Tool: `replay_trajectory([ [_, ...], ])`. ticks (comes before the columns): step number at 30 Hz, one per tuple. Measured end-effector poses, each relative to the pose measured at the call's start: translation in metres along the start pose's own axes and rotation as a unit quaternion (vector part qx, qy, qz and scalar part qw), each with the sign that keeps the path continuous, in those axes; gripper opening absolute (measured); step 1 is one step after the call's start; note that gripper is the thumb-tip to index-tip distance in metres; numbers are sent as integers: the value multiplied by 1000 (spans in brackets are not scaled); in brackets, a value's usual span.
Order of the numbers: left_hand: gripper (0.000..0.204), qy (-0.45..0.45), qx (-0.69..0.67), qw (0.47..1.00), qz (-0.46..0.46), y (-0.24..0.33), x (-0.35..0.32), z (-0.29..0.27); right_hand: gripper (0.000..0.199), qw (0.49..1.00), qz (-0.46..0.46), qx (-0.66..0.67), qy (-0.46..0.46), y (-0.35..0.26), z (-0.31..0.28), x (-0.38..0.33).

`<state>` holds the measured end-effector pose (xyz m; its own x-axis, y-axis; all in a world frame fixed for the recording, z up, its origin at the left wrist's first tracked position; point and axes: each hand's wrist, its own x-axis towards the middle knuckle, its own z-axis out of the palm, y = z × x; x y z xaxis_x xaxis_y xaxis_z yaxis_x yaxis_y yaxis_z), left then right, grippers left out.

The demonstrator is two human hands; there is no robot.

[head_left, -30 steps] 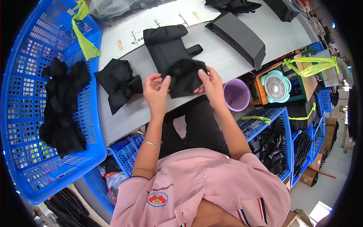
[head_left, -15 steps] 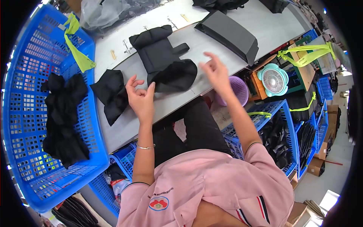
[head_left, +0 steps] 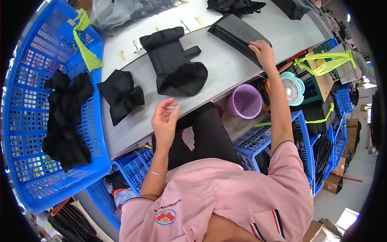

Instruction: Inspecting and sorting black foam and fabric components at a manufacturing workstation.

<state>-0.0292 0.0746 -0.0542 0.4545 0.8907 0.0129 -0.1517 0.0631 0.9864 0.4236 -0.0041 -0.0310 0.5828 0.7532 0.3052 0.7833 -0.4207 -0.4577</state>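
Note:
My right hand reaches out to a stack of black flat panels on the table. Its fingers are closed on the top panel's right-hand edge, which looks raised. My left hand hovers at the table's near edge with fingers loosely curled and apart, holding nothing. Beyond it lies a black padded sewn piece with a rolled far end, a side strap and a rounded near end. A second, crumpled black piece lies left of it.
A large blue basket with black pieces stands at the left of the table. Right of my knees are a purple bin, a small teal fan and more blue baskets. Clear plastic bags lie at the far left.
My right hand has moved right and away onto the black panels, and the top one has shifted. My left hand has drawn back from the padded piece towards me.

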Motion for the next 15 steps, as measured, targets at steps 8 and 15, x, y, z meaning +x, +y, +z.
replay_trajectory([
  [8,51,-218,-178,939,-199,-25,-26,38,9,930,-189,-312,50,-153,13,-167],
  [15,80,-319,-342,782,-413,-77,-51,89,16,990,-42,-72,-111,-210,-5,-262],
])
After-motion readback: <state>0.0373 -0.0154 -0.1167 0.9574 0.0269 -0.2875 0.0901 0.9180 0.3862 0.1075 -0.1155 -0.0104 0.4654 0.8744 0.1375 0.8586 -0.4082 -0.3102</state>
